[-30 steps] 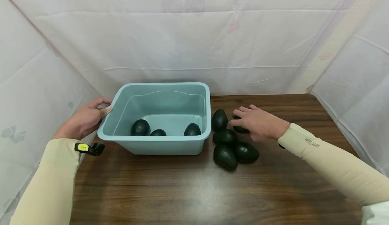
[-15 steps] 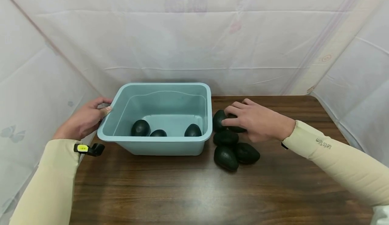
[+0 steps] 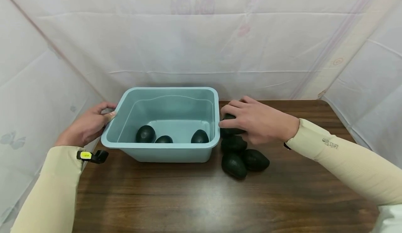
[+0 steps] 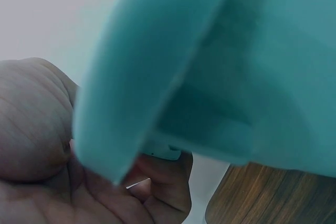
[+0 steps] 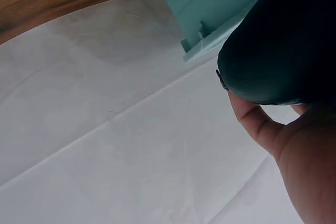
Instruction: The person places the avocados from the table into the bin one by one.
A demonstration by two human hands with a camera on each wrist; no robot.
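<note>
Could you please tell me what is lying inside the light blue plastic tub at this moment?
Three dark green avocados lie on the floor of the light blue plastic tub. The near wall hides their lower parts and the front strip of the floor.

A tub [image 3: 163,149] sat on a table [image 3: 201,198], toward its back left, with three avocados [image 3: 145,133] inside along the near wall. The left hand [image 3: 86,126] held the tub's left rim, and the right hand [image 3: 255,121] gripped an avocado [image 3: 230,131] just beside the tub's right wall. Three more avocados [image 3: 233,165] lay on the table in front of that hand, touching each other.
</note>
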